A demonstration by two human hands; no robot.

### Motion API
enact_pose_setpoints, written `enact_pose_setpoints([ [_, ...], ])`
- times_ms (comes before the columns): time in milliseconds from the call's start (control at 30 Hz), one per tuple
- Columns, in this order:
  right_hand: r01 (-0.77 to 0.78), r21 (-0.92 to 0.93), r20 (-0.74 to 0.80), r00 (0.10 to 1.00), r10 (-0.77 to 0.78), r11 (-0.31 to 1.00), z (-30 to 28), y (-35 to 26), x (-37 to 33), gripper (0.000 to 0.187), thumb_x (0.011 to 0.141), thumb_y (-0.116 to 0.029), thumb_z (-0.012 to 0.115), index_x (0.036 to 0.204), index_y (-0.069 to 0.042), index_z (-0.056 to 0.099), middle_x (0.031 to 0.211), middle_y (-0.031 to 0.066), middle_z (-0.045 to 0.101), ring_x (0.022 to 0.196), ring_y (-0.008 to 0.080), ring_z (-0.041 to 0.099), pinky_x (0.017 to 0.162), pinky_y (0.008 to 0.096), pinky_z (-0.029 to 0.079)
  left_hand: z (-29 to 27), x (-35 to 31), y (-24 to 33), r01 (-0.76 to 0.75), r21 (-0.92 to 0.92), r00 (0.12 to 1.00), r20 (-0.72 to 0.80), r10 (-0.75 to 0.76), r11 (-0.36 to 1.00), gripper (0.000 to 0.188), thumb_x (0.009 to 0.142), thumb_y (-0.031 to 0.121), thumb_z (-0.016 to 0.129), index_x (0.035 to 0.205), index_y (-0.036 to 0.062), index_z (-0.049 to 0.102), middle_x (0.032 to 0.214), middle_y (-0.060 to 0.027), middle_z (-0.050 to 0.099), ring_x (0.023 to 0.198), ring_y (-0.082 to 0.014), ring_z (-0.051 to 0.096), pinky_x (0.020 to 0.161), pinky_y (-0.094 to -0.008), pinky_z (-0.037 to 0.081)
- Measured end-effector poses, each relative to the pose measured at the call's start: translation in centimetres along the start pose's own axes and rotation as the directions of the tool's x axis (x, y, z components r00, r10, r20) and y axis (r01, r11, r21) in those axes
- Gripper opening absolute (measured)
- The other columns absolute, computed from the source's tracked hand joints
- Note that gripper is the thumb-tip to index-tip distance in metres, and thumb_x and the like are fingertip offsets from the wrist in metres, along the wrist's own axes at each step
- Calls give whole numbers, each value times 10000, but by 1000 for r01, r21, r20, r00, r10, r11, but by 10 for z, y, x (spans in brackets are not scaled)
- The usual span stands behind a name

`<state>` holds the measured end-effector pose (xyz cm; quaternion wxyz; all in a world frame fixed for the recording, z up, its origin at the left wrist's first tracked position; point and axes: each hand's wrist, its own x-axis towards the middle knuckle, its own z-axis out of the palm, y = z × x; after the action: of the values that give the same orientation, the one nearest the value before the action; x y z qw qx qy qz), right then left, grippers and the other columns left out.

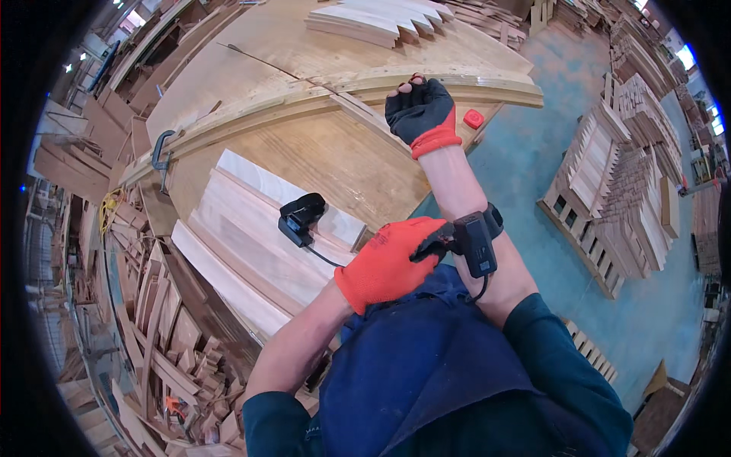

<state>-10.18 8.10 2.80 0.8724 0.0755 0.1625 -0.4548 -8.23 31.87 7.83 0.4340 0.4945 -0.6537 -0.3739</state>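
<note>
My left hand [392, 259], in an orange work glove with dark fingertips, reaches across my body. Its fingers pinch the edge of a small black box-shaped device [476, 244] strapped round my right forearm, where a thin cable hangs down. My right hand [422, 114] is raised over the workbench, the glove's black palm side up and its bare-tipped fingers curled into a fist; I see nothing in it. A second black device with a loop strap [301, 217] lies on pale wooden boards [266, 236] left of my left hand, its cable running toward my left wrist.
Long wooden rails [297, 99] cross the workbench [304, 152], with a clamp [161, 156] at their left end. A red tape measure [473, 119] sits at the bench's right edge. Offcuts [202, 373] pile up on the left. Stacked boards stand on a pallet [579, 221] to the right.
</note>
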Motion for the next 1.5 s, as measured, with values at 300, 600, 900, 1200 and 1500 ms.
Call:
enact_pose_setpoints([
  [300,-21,-6,-6,1000,21,1000,-12,4,6,271,1011,-280,472,889,-105,639,779,-5,652,750,209,647,779,444,549,-2,3,7,287,-106,957,83,-279,952,357,863,-18,612,1212,24,671,817,-67,674,696,-116,608,654,-296,521],
  [600,-193,-89,-7,981,193,977,-14,30,-13,232,1003,-286,511,944,-112,654,790,-33,668,726,204,643,768,438,545,7,-5,12,255,-136,966,6,-257,957,198,866,51,648,1056,-4,655,837,-143,647,747,-251,609,737,-353,509],
  [900,-251,-51,-28,968,250,967,-3,40,-17,251,1013,-302,488,888,-134,626,774,-21,657,707,198,633,742,442,549,13,-14,4,168,-129,982,-63,-177,977,214,862,51,619,1074,30,637,823,-78,626,745,-210,570,751,-344,499],
  [1200,-285,-53,54,956,288,957,5,42,-23,245,1017,-248,472,972,-76,640,803,-17,651,743,205,642,775,423,537,8,-21,-1,150,-112,973,-158,-166,982,355,855,16,611,1209,-7,601,1181,-153,600,1022,-264,602,904,-352,484],
  [1500,-487,-156,369,778,508,859,17,50,-42,259,1023,-289,516,1086,-70,640,800,-20,654,803,204,642,825,413,513,13,-25,-17,111,258,989,-126,-81,960,366,834,28,684,1192,-3,612,1176,-183,616,1001,-380,636,829,-427,518],
])
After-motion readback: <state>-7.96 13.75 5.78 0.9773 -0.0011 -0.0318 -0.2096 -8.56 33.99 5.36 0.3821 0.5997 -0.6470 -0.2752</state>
